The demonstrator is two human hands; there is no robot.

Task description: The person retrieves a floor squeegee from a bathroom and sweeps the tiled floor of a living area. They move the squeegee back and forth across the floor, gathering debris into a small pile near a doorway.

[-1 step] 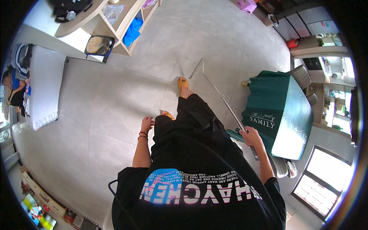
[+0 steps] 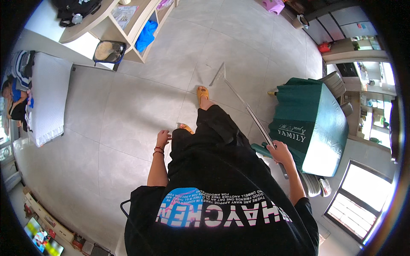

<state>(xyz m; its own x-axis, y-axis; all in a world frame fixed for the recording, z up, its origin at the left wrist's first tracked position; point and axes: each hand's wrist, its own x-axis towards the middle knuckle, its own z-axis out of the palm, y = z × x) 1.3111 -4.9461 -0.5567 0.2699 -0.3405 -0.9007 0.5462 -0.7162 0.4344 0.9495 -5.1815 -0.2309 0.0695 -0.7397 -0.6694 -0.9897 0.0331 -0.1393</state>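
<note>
My right hand [image 2: 279, 152] is wrapped round the long metal pole of a floor squeegee [image 2: 249, 108]. The pole slants away to the upper left, and its thin, flat head rests on the grey tiles just ahead of my sandalled foot [image 2: 203, 92]. Hanging by my left thigh, my left hand [image 2: 163, 138] is empty, its fingers loosely bent and apart. Part of the pole's near end shows below my right hand.
On the right stands a table under a green cloth [image 2: 294, 115], with chairs [image 2: 333, 84] tucked around it. A shelf unit [image 2: 102, 32] is at the upper left, near a white-covered bed [image 2: 49, 94]. A purple stool [image 2: 273, 6] stands far ahead.
The squeegee head has shifted very slightly to the left and away from me. Both hands keep nearly the same positions.
</note>
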